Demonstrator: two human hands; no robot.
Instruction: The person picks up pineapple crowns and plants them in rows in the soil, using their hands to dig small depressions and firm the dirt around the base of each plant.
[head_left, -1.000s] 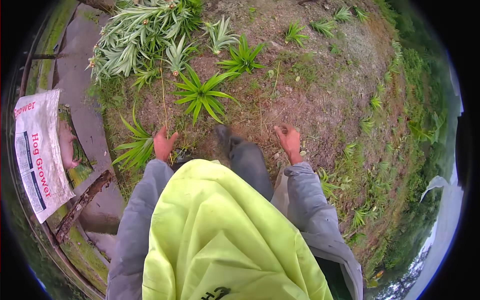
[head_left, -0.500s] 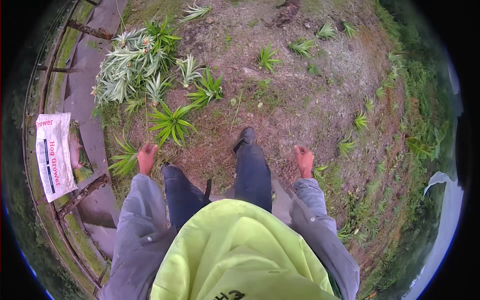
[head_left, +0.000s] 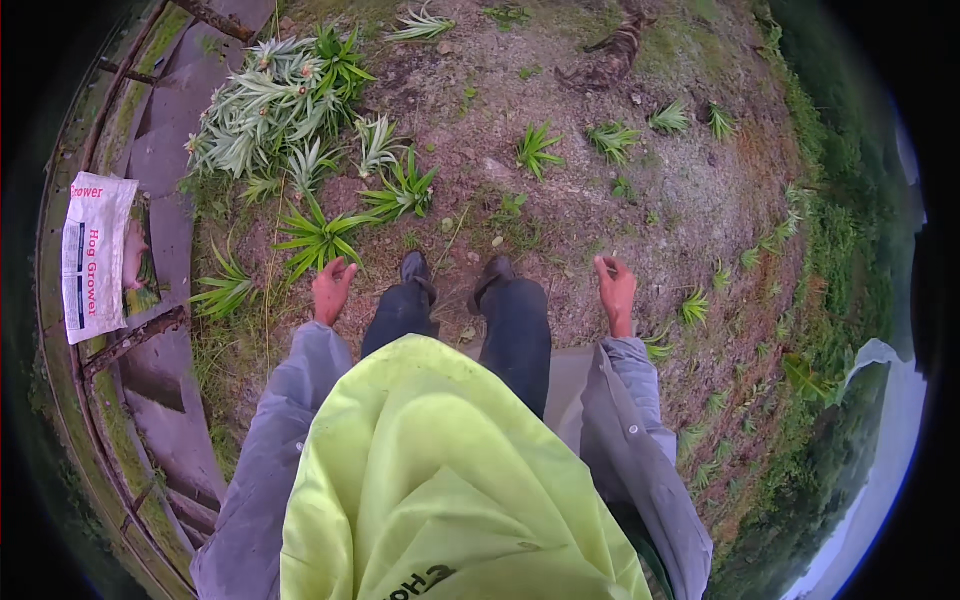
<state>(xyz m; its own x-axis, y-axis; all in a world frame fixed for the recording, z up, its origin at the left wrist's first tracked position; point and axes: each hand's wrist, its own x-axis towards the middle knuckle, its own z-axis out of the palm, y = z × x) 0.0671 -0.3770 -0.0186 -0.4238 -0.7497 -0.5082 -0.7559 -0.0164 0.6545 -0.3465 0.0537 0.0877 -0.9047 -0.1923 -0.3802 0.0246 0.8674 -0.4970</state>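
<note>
My left hand (head_left: 333,291) hangs by my left side, empty, its fingers loosely bent and the thumb apart from the palm. Just beyond it, a bright green spiky plant, much like a pineapple sucker (head_left: 320,240), is on the ground. Another green spiky plant (head_left: 224,290) is farther left. My right hand (head_left: 616,292) hovers over bare soil on the right, also empty, with its fingers slightly curled. Ahead on the left lies a heap of pale, grey-green spiky plants (head_left: 262,118). One more green plant (head_left: 403,190) sits between that heap and my boots (head_left: 417,272).
Small spiky plants (head_left: 538,150) stand in rough lines over the soil ahead and to the right. A white printed sack (head_left: 95,255) hangs over the rail at the left, beside a grey sheet strip. Dark brown debris (head_left: 615,45) lies far ahead. Thick greenery borders the right.
I have stepped forward; my two boots now stand side by side. Both hands have shifted slightly, and the near plants and the sack appear farther left.
</note>
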